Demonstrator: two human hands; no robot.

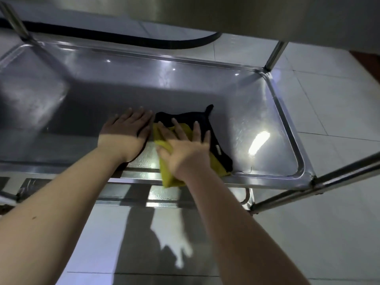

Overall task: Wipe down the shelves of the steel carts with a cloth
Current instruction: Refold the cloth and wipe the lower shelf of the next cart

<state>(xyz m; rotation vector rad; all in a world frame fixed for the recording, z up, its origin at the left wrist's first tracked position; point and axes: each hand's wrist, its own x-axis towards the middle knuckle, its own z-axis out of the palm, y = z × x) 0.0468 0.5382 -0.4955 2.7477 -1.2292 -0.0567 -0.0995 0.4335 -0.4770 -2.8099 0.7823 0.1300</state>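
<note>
While the right hand [185, 149] lies flat with spread fingers on the yellow-and-black cloth [185, 119] at the centre of the frame, its palm hides the cloth's middle. The yellow near edge droops over the front rim of the steel shelf [102, 83]. Just to the left, the left hand [127, 130] presses flat on bare steel with fingers straight; whether it touches the cloth cannot be told. An upper shelf [267, 17] is cut off at the top edge. The lower shelf's left part lies in shadow. A black curved strip [144, 39], unidentifiable, crosses the tiled floor [329, 223] at upper left.
</note>
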